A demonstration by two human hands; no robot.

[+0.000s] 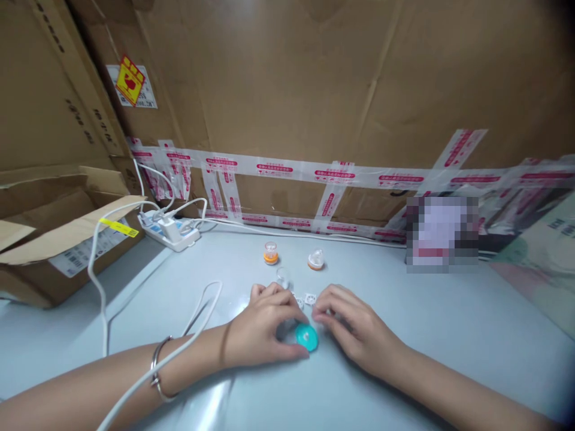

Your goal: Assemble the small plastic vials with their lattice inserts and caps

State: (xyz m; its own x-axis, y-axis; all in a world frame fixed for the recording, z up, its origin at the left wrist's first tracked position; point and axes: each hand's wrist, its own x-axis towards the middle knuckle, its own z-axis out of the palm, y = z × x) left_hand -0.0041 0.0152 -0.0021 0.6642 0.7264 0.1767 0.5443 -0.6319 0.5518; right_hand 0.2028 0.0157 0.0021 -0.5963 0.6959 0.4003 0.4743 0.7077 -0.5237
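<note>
A round teal disc with a small pale piece at its centre is held at its edge by the thumb and fingers of my left hand. My right hand is just right of the disc, its fingers curled and tips pressed together; what they hold, if anything, is hidden. Small white plastic parts with cut-outs lie between the hands, partly behind my left fingers. Beyond them is a clear round piece. Farther back stand an orange-based clear piece and a clear dome on an orange-and-white base.
On the left, a white power strip with plugs stands beside an open cardboard box. A white cable crosses over my left forearm. A large taped carton walls off the back; a blurred-out object is at right.
</note>
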